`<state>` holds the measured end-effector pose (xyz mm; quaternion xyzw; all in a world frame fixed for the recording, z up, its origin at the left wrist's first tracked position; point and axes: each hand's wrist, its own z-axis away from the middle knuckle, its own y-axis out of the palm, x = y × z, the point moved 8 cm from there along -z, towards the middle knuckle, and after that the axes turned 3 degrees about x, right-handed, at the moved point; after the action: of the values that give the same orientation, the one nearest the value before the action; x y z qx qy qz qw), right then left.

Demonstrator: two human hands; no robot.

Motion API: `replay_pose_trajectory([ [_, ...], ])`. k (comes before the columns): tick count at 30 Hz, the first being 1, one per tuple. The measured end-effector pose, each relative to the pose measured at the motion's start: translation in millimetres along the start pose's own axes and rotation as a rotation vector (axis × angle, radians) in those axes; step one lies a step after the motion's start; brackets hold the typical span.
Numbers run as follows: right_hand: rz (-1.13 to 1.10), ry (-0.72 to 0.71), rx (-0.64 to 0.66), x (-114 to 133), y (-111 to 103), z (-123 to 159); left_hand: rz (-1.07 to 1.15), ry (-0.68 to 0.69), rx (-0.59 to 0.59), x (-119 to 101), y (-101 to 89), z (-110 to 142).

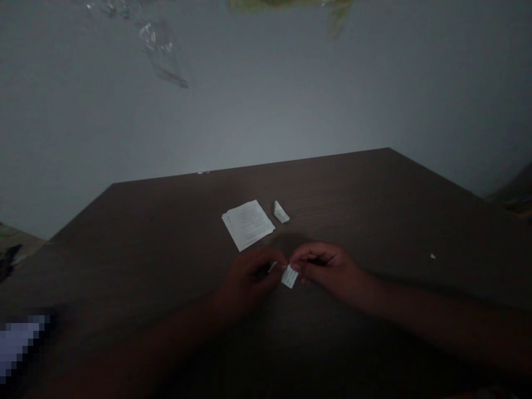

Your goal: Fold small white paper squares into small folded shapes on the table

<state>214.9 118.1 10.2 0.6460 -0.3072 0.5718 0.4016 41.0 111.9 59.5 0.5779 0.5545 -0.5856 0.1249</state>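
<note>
My left hand (251, 277) and my right hand (328, 270) meet over the dark wooden table (374, 199). Both pinch a small folded piece of white paper (289, 276) between their fingertips, just above the tabletop. Behind the hands lies a small stack of printed white paper squares (248, 224). A small folded paper shape (281, 212) sits just to the right of that stack.
A tiny white scrap (433, 256) lies on the table at the right. A pale wall (266, 100) rises behind the table's far edge, with clear tape or plastic (160, 50) stuck on it. A blurred pale object (19, 341) is at the lower left.
</note>
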Motion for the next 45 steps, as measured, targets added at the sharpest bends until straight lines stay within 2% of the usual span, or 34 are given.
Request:
replay_pose_trajectory([
  [3,0.016,0.01,-0.006,-0.2,-5.5,-1.0,0.049,0.004,0.02,0.9,1.3,1.8],
  [9,0.113,-0.037,-0.035,8.5,-12.5,-1.3,0.209,-0.111,-0.023,17.5,0.5,4.4],
  [16,0.121,-0.042,0.001,12.5,-12.9,-0.1,0.256,-0.045,-0.022,15.4,-2.3,-0.7],
  [22,0.071,-0.037,0.023,13.8,-7.8,0.4,0.388,-0.246,0.009,26.5,4.7,3.3],
  [27,0.108,-0.032,-0.012,13.6,-9.0,-0.7,0.431,-0.295,0.032,27.8,7.1,4.9],
  [33,0.073,-0.008,0.002,18.7,-5.6,-0.5,0.313,-0.249,0.028,27.6,6.2,7.7],
  [40,0.026,-0.018,0.012,11.4,-4.4,-1.9,0.264,-0.128,0.011,9.0,7.2,7.1],
  [45,0.025,-0.006,0.015,6.9,-5.5,-2.0,0.198,-0.123,0.023,0.8,7.4,6.0],
])
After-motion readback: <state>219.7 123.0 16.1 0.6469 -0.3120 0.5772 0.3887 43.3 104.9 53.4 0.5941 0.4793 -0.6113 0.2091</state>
